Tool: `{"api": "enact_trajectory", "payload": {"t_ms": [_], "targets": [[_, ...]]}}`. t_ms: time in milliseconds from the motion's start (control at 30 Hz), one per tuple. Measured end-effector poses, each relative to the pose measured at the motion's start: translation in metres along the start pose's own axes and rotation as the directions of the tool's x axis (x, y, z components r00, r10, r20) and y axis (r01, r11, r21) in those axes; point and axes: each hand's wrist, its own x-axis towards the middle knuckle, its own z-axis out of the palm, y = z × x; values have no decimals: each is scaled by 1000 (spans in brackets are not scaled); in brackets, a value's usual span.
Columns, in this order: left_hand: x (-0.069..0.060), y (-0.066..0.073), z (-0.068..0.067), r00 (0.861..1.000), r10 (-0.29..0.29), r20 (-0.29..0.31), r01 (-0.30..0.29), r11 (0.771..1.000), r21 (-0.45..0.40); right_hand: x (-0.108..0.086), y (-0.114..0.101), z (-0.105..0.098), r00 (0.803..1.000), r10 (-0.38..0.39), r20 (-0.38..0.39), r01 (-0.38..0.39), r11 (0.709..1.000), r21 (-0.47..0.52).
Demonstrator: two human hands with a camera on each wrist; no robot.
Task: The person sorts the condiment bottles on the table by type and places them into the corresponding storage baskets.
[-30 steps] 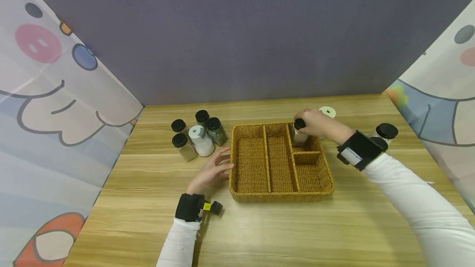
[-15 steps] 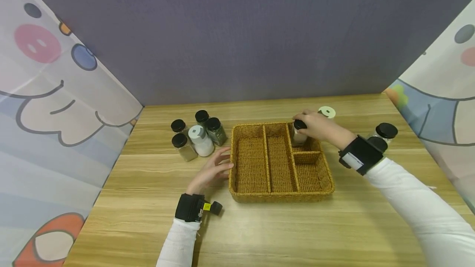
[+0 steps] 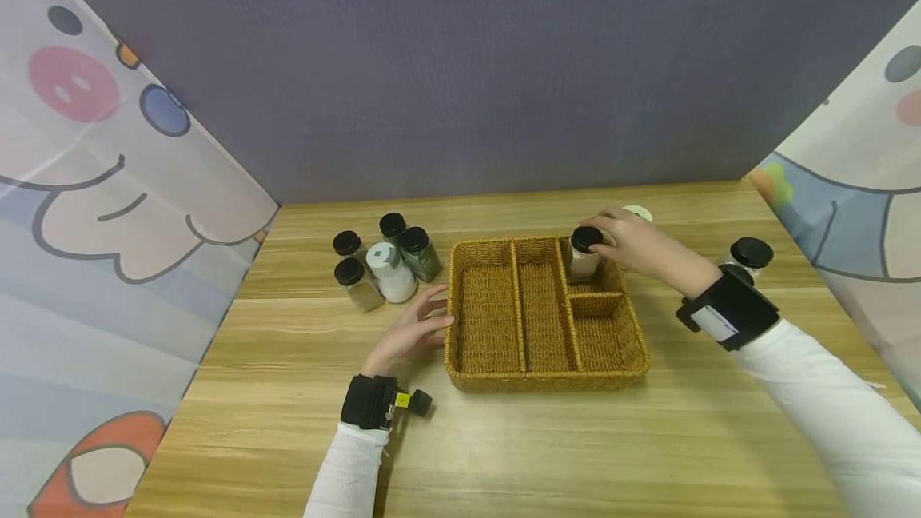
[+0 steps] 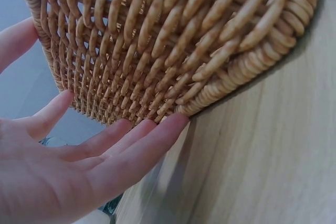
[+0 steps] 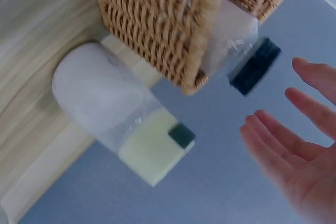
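A divided wicker basket [image 3: 547, 382] stands on the wooden table. Upright in its back right compartment is a clear jar with a black lid [image 3: 586, 239], also in the right wrist view as a jar with its black lid [image 5: 255, 66]. The right hand [image 3: 640, 248] is just beside that lid; in the right wrist view the hand [image 5: 299, 156] has its fingers spread, apart from the lid and holding nothing. The left hand [image 3: 406, 334] rests its fingertips against the basket's left side, and in the left wrist view the hand [image 4: 89, 171] touches the wicker wall [image 4: 126, 40] with extended fingers.
Several jars stand left of the basket, among them a white-lidded jar [image 3: 392, 272] and a black-lidded one [image 3: 360, 286]. Behind the right hand is a pale-lidded jar [image 3: 638, 213], fuller in the right wrist view [image 5: 105, 93]. Black-lidded jars [image 3: 751, 253] stand at the right.
The right hand has let go of the black-lidded jar and moved slightly right, showing more of its lid. The left hand and basket have stayed in place.
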Motion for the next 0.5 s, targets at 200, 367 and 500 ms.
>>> {"api": "enact_trajectory", "payload": {"t_ms": [200,367,500], "targets": [[1,-1,0,1000,-9,-9,9,1000,5,-14,2,-17,999,52,15,-52,999,-3],[1,-2,0,1000,-10,-21,10,1000,11,-28,7,-28,997,80,5,-80,997,-12],[1,-2,0,1000,-8,-29,8,1000,17,-41,13,-33,995,103,-8,-103,994,-41]]}}
